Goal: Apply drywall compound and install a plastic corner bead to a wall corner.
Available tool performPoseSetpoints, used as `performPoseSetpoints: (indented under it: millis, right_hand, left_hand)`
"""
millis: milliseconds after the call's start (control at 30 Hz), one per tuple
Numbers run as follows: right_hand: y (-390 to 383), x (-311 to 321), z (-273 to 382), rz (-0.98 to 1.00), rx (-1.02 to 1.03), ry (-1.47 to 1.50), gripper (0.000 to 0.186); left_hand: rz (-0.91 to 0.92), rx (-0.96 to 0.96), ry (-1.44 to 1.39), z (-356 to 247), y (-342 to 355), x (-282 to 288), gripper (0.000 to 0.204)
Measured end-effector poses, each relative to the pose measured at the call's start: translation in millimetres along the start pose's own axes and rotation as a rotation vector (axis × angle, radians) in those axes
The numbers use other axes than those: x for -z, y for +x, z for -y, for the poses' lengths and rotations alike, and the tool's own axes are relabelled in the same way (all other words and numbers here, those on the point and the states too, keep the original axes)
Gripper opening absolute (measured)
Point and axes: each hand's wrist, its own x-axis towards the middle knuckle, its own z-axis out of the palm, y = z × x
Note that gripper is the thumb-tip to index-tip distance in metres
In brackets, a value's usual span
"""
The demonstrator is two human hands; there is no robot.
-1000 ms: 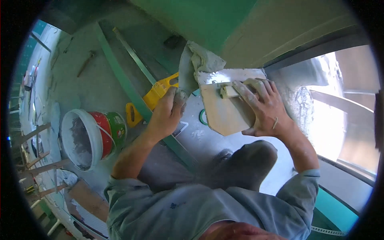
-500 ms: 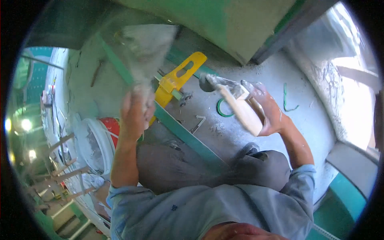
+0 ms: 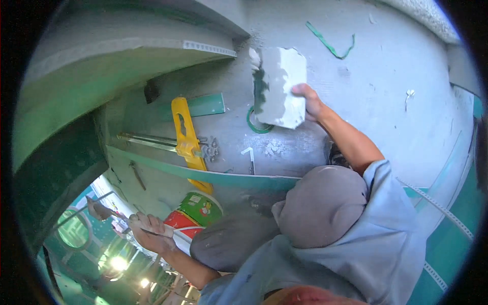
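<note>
My right hand [image 3: 310, 101] grips the edge of a flat board [image 3: 280, 87] smeared with white plaster and holds it out over the grey floor. My left hand [image 3: 148, 233] is low at the left, closed around the handle of a trowel [image 3: 100, 209] whose blade points left. This hand is beside the rim of a red and green bucket [image 3: 195, 212]. My grey-trousered knees [image 3: 319, 204] are bent between the two arms.
A yellow hand tool [image 3: 185, 136] lies across a long green straightedge [image 3: 213, 177] on the plaster-spattered floor. A green strap loop [image 3: 255, 125] lies under the board and a loose green strip [image 3: 331, 43] farther off. A perforated metal strip [image 3: 437, 206] runs along the right.
The view has swung round. My left hand has dropped from the raised grey cloth to the bucket and now holds a trowel. My right hand has carried the board outward.
</note>
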Motion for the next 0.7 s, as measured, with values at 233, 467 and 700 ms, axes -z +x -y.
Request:
performPoseSetpoints:
  millis: [233, 467, 700]
  right_hand:
    - [63, 9, -4, -0.05, -0.054, -0.041, 0.051]
    - [99, 7, -4, -0.16, -0.038, -0.437, 0.052]
    - [129, -20, 0, -0.281, 0.11, -0.817, 0.061]
  left_hand:
    - [-0.088, 0.045, 0.077, 5, 1, -4, 0.022]
    - [-0.102, 0.055, 0.142, 4, 4, -16, 0.02]
    - [-0.014, 0.033, 0.1, 5, 7, -13, 0.024]
